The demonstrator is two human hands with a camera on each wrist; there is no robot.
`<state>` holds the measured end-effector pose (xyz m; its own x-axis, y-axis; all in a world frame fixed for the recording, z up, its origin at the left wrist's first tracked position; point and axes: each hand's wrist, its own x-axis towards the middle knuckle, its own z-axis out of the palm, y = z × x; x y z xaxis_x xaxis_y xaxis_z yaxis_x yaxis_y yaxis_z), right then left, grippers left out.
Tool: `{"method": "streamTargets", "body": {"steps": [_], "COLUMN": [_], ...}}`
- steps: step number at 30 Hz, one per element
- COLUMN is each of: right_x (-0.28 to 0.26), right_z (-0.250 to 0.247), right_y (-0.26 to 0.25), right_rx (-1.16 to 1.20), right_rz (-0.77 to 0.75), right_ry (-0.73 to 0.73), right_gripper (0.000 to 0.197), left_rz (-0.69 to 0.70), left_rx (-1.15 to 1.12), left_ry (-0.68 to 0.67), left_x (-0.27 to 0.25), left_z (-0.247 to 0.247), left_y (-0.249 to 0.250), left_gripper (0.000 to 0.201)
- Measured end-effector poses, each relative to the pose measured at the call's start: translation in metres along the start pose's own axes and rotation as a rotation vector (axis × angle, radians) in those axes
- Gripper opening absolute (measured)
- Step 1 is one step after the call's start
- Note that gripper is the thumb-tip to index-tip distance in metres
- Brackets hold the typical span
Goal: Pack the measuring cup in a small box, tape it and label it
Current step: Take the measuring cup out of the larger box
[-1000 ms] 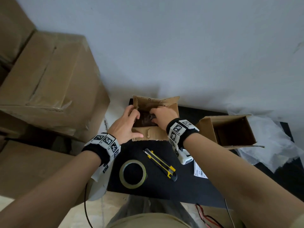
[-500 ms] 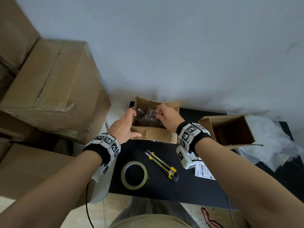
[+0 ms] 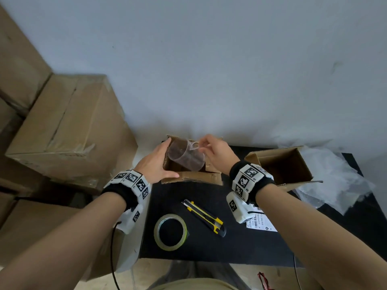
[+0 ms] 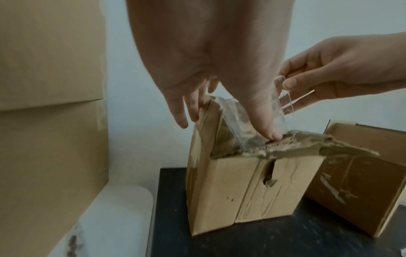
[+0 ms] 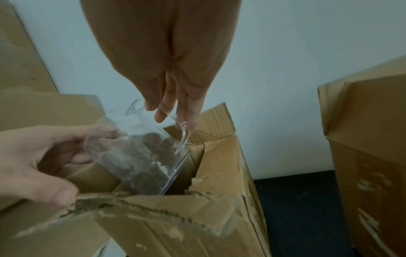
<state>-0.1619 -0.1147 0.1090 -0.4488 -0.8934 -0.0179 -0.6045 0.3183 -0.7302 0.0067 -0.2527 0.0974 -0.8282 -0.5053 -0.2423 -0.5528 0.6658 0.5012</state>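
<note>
A clear plastic measuring cup (image 3: 186, 156) (image 5: 140, 156) hangs tilted, half out of a torn small cardboard box (image 3: 192, 178) (image 4: 241, 187) (image 5: 175, 226) at the back of the black table (image 3: 240, 248). My right hand (image 3: 209, 147) (image 4: 307, 83) (image 5: 167, 111) pinches the cup's handle (image 4: 285, 104) from above. The cup's base is still inside the box mouth. At the box's left corner, my left hand (image 3: 161, 162) (image 4: 241, 104) grips with its fingers along the left wall and its thumb on the torn front flap.
A second open small box (image 3: 282, 164) stands to the right, with crumpled clear plastic wrap (image 3: 335, 174) behind it. A tape roll (image 3: 170, 232), a yellow utility knife (image 3: 204, 217) and a printed label (image 3: 261, 223) lie on the near table. Large cartons (image 3: 69, 126) stack at the left.
My right hand was down inside the box, then rose with the cup by its handle. The cup now stands higher and more tilted. The left hand stayed on the box.
</note>
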Motion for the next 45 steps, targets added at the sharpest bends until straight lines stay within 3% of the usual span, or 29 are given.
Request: {"method": "streamTargets", "body": {"steps": [8,12,17,25,35,45], "right_x": [0.003,-0.004,-0.023,-0.078,-0.121,-0.136], "right_z": [-0.027,-0.048,-0.077,-0.121,-0.178,-0.208], "right_y": [-0.015,-0.019,-0.020,0.006,0.062,0.136], "right_rx": [0.244,0.340,0.389,0.409,0.467,0.418], "right_rz": [0.058,0.124,0.193,0.332,0.340,0.267], "right_ry": [0.111,0.175,0.260,0.390,0.270,0.116], "right_gripper": [0.011,0.013,0.017,0.025,0.023,0.021], "left_rz": [0.053,0.065,0.152,0.288,0.293,0.123], "left_rx": [-0.292,-0.352,-0.343,-0.372,-0.425,-0.397], "left_ry": [0.111,0.092,0.068,0.004,0.024,0.072], "left_x": [0.008,0.018,0.032,0.045,0.041,0.041], "left_z": [-0.036,-0.047,-0.050,-0.015,0.034,0.098], "left_y": [0.033,0.047,0.079,0.142,0.209,0.255], "left_gripper": [0.077,0.086,0.082,0.086,0.079,0.084]}}
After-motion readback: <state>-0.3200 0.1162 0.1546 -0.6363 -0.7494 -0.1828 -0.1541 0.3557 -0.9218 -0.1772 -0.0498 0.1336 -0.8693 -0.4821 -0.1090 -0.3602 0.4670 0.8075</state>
